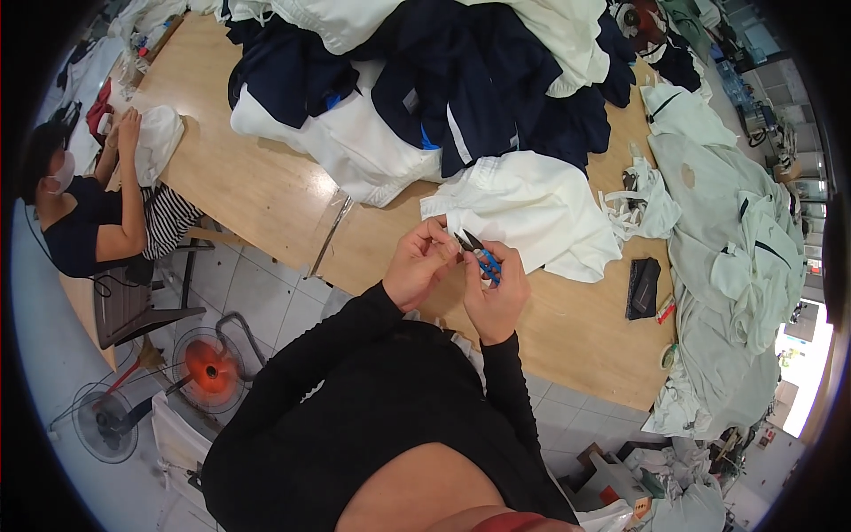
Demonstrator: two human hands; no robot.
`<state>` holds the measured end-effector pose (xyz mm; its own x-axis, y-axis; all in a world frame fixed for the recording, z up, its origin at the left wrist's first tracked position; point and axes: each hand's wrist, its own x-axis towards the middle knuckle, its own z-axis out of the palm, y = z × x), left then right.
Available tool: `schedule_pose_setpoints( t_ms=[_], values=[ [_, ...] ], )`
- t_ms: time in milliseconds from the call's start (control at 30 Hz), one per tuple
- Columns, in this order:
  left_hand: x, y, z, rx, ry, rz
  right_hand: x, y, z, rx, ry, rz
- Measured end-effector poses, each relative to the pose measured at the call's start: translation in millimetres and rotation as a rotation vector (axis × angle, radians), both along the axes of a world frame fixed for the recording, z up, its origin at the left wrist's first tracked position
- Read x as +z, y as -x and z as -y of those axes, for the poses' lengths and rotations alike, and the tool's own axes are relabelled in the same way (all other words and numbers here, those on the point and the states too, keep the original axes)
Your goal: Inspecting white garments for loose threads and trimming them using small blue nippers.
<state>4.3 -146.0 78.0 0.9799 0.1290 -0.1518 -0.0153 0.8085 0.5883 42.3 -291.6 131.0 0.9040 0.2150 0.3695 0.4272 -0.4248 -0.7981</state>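
Note:
My right hand [498, 297] is closed round blue-handled thread snips [487, 262], their dark blades pointing up and to the left. Close beside the blades, my left hand [420, 268] pinches the near left edge of a white garment [541, 208] with a gathered band. The rest of that garment lies spread on the wooden table [567, 324]. Whether a thread lies between my left fingertips is too small to tell.
A large pile of navy and white garments [479, 80] covers the far table. Pale green cloth [718, 239] hangs over the right side. A dark pouch [643, 288] and a tape roll [668, 356] sit near the right edge. A co-worker [97, 199] sits at left; a fan [211, 371] stands below.

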Motion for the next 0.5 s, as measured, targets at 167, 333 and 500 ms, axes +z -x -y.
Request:
schedule_pose_setpoints(
  t_ms=[167,333,500],
  values=[
    [-15.3,1.2,0.0,-0.028,-0.014,0.058,1.4,-5.3,-7.4,0.004,0.042,0.044],
    [-0.4,-4.9,5.3,0.016,-0.062,0.037,-3.0,-5.7,-1.2,-0.024,0.062,0.099],
    [-0.8,-7.9,10.2,0.02,-0.008,0.107,2.4,-7.7,1.8,-0.102,0.009,0.067]
  ],
)
